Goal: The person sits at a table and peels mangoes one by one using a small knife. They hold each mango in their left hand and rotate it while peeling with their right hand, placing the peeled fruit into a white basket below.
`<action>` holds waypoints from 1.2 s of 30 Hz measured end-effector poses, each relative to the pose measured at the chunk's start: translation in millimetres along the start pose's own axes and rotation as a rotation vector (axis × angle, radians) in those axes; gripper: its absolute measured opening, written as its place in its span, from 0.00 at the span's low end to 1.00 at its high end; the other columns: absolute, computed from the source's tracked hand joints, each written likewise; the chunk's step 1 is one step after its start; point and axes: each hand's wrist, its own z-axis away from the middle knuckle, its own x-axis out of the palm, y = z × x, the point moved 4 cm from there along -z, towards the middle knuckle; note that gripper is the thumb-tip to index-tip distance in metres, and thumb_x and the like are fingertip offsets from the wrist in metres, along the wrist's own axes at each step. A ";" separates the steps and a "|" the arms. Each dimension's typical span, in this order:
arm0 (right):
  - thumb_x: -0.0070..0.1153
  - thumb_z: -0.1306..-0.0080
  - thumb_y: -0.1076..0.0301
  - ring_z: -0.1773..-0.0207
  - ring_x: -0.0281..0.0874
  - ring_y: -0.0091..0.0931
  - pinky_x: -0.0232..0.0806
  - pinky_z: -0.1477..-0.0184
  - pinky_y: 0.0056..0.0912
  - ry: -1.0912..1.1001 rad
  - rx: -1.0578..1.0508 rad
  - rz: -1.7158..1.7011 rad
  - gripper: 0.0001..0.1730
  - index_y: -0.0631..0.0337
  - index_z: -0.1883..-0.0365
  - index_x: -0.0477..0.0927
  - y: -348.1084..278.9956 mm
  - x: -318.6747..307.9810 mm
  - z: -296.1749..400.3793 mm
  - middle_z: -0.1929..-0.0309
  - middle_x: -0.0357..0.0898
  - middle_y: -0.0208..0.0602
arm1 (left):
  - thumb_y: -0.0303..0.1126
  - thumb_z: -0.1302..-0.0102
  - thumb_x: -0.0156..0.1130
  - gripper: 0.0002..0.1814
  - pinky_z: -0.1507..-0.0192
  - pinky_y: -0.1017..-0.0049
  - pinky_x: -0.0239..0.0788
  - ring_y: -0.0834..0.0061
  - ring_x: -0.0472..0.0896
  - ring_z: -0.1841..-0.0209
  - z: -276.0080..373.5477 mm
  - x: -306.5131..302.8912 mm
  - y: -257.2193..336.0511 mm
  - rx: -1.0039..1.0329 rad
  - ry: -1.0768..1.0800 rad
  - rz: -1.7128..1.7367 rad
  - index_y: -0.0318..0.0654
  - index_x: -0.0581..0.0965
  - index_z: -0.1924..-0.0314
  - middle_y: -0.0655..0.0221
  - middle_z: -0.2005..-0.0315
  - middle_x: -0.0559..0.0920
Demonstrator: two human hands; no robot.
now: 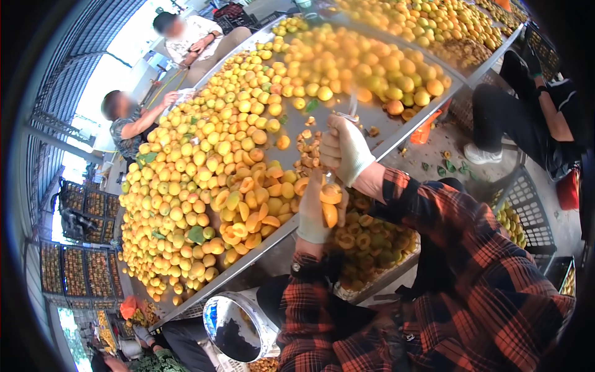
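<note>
My left hand [312, 211], in a pale work glove, holds a cut apricot [330, 193] just above the metal table's near rim. One orange apricot piece [330, 215] hangs below it, against the palm. Directly above, my gloved right hand [345, 148] is closed in a fist around a slim tool [349, 116]. Its metal-looking end shows over the fist; the part near the fruit is mostly hidden. Wet apricot pits [308, 149] lie beside the hands. To their left are split apricot halves [246, 209] and a broad heap of whole apricots [200, 162].
Below the table rim [260, 253] stands a crate of apricot halves [372, 242]. A white bucket [239, 325] is at lower left. More apricots [362, 60] lie across a divider. Several people sit around; one person [534, 107] is at right, near a plastic crate [525, 209].
</note>
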 end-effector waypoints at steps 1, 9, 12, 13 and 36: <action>0.45 0.30 0.63 0.87 0.42 0.18 0.37 0.84 0.26 -0.014 0.018 -0.018 0.16 0.45 0.78 0.59 4.2 -1.0 -2.3 0.87 0.50 0.19 | 0.30 0.38 0.68 0.34 0.55 0.67 0.75 0.59 0.83 0.59 2.1 -3.0 2.6 0.184 0.051 -0.184 0.33 0.66 0.34 0.55 0.57 0.81; 0.50 0.33 0.60 0.86 0.40 0.17 0.36 0.83 0.24 -0.077 0.170 -0.173 0.17 0.44 0.79 0.59 28.9 -11.4 -23.7 0.86 0.48 0.17 | 0.29 0.32 0.62 0.24 0.61 0.72 0.74 0.70 0.81 0.64 8.2 -8.8 -43.4 0.060 -0.029 -0.134 0.32 0.68 0.38 0.62 0.62 0.81; 0.51 0.33 0.60 0.86 0.41 0.17 0.37 0.83 0.24 -0.105 0.173 -0.167 0.17 0.45 0.79 0.59 32.1 -6.2 -25.3 0.86 0.48 0.17 | 0.28 0.30 0.58 0.19 0.62 0.76 0.73 0.74 0.80 0.65 3.0 -10.7 -35.1 0.110 0.021 -0.128 0.32 0.69 0.42 0.64 0.64 0.80; 0.51 0.33 0.60 0.86 0.41 0.17 0.38 0.84 0.24 -0.101 0.166 -0.152 0.17 0.45 0.79 0.59 30.6 -3.9 -25.4 0.86 0.49 0.17 | 0.27 0.29 0.57 0.17 0.62 0.77 0.73 0.75 0.80 0.65 1.2 -10.9 -27.9 0.152 0.042 -0.150 0.32 0.69 0.43 0.65 0.64 0.80; 0.54 0.36 0.58 0.52 0.82 0.46 0.73 0.49 0.44 0.016 -0.413 1.643 0.15 0.59 0.57 0.80 -9.1 -31.9 -44.2 0.59 0.84 0.51 | 0.37 0.29 0.58 0.21 0.56 0.73 0.75 0.72 0.82 0.58 -22.1 -91.9 -79.9 -0.470 0.399 0.367 0.29 0.75 0.43 0.64 0.60 0.81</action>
